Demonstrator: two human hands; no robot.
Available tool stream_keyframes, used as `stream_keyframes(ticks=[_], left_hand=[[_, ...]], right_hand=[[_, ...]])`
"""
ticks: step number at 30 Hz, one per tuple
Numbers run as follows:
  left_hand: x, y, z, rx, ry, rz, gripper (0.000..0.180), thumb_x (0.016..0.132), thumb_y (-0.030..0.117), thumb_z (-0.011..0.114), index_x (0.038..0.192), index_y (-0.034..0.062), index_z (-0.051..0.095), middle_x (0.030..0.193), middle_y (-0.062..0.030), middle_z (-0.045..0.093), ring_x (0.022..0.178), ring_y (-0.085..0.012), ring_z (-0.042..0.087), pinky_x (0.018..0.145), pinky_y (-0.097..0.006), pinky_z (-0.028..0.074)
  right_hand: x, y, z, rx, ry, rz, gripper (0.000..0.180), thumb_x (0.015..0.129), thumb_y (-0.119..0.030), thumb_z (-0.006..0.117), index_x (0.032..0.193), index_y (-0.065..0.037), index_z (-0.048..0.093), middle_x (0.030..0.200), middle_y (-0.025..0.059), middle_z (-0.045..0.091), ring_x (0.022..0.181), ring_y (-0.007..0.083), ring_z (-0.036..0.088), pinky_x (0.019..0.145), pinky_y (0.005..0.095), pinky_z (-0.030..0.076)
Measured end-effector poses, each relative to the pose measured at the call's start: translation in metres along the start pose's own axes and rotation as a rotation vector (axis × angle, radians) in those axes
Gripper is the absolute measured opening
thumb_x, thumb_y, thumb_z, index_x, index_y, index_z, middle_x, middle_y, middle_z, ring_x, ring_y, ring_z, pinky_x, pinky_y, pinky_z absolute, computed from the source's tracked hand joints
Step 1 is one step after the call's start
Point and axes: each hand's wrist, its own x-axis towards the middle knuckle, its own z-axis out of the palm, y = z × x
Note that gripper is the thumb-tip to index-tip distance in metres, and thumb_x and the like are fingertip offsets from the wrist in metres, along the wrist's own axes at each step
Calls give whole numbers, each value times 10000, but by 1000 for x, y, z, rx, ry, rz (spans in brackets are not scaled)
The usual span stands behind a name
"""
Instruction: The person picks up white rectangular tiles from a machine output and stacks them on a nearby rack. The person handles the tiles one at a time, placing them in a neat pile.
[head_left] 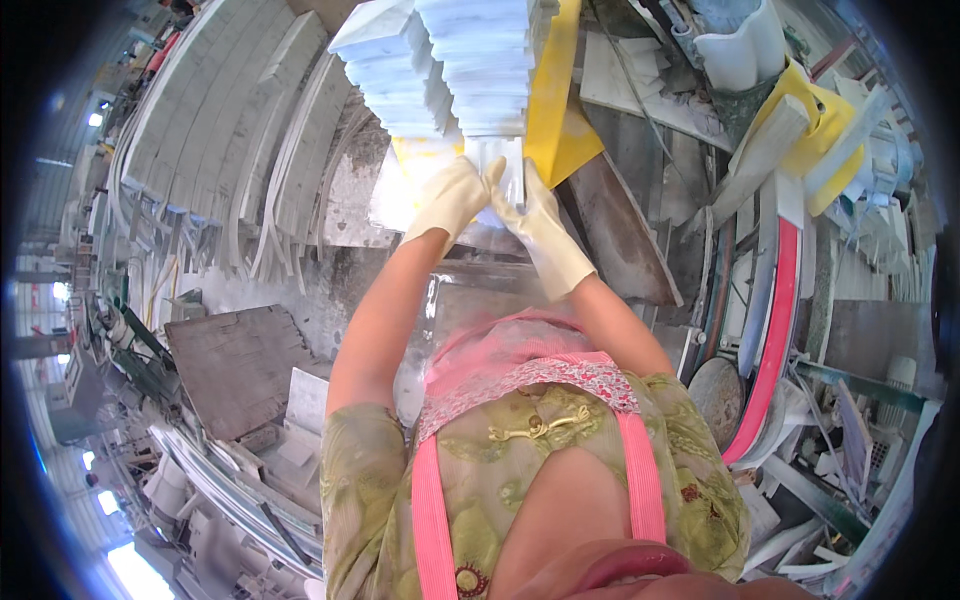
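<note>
Both of my hands wear cream rubber gloves and reach forward to the near side of a tall stack of white stone pieces. Between them is a small white stone slab, its near face showing. My left hand grips the slab's left side. My right hand has its fingers along the right side, and its thumb comes close to the left hand. Some fingertips are hidden behind the slab. A second pile of white stone pieces stands left of the stack. Yellow sheeting lies beside and beneath the stacks.
Long pale stone slabs lean in a row at the left. A brown board lies nearer on that side. At the right are a dark plank, a red curved strip, a yellow cloth and scattered stone offcuts.
</note>
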Motion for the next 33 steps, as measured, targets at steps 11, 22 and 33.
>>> stream_keyframes(ticks=[11, 22, 33], left_hand=[[16, 23, 38, 0, 119, -281, 651, 596, 476, 865, 974, -41, 749, 921, -224, 748, 868, -319, 741, 745, -433, 574], [10, 22, -18, 306, -89, -32, 1017, 557, 556, 855, 1287, -79, 543, 1138, -259, 695, 1043, -367, 699, 881, -423, 553], [33, -39, -52, 354, -296, 253, 1165, 572, 459, 835, 1511, -24, 341, 1294, -302, 598, 1143, -430, 634, 962, -438, 527]], right_hand=[[-15, 5, -14, -1203, -143, -266, 1130, 829, -438, 761, 1608, -123, 5, 1247, 207, 661, 1109, 380, 666, 929, 445, 530], [-13, 50, 15, -796, -217, -349, 827, 912, -431, 707, 1446, 46, 294, 1150, 202, 620, 1138, 315, 624, 979, 437, 513], [10, -48, -3, -724, -472, -330, 584, 1047, -405, 523, 1481, -17, 470, 1479, 124, 519, 1367, 186, 472, 1138, 340, 364]])
